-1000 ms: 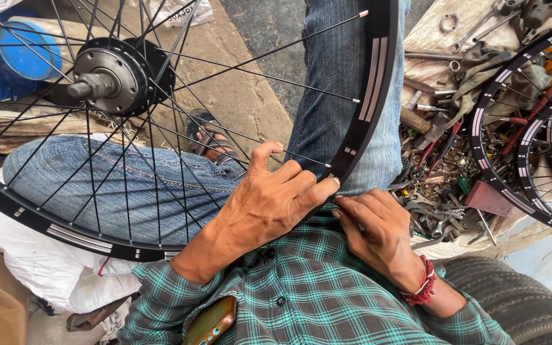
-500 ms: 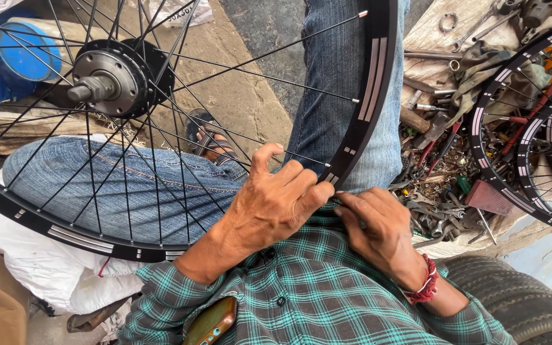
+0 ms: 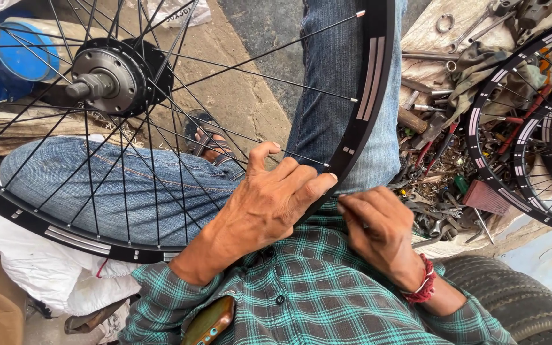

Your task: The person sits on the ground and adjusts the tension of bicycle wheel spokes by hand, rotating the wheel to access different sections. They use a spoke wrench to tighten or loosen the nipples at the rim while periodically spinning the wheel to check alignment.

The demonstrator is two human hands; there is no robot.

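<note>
While the person sits with knees raised, a black bicycle wheel rim (image 3: 370, 96) lies tilted across the lap over blue jeans (image 3: 110, 185), and everything here is placed relative to that rim. The left hand (image 3: 269, 204) rests on the rim's near edge, its fingers (image 3: 308, 188) curled together over the rim wall, the thumb raised against a spoke (image 3: 301, 156). The right hand (image 3: 378, 230), just outside the rim's near edge, has its fingers pinched together at the same spot; whether they hold a small part cannot be told. Inside the rim, the silver hub (image 3: 107, 76) sits toward the far left, with many spokes already running from it to the rim. At least three spokes nearer the right side end short of the rim with loose tips, so the lacing looks well along but unfinished. Beyond the rim to the right lie a heap of metal tools and scraps (image 3: 442, 185) and more black wheels (image 3: 531, 128). A black tyre (image 3: 519, 300) lies below the right hand. A sandalled foot (image 3: 209, 144) shows through the spokes.
</note>
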